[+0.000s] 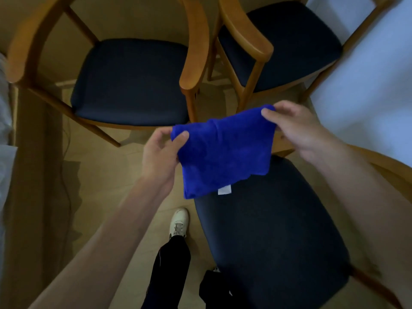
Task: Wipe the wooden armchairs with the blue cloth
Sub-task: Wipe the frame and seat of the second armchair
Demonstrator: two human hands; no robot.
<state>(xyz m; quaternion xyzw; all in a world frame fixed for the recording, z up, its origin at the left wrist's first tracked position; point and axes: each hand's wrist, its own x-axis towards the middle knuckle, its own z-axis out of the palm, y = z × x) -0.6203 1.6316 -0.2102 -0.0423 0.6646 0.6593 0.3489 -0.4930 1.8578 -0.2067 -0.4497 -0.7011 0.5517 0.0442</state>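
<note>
Left hand [159,150] and right hand [296,128] each pinch an upper corner of blue cloth [223,150]; cloth hangs over near armchair's seat [274,230].

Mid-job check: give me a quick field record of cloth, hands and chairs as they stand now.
cloth: blue cloth folded, held in the air, white tag at lower edge
left hand: pinches cloth's left corner
right hand: pinches cloth's upper right corner
chairs: three wooden armchairs with dark seats; nearest seat below the cloth
contact with chair: none visible

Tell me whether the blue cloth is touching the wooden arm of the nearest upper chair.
Apart. The head view shows the blue cloth held below the wooden armrest, floor visible between.
</note>
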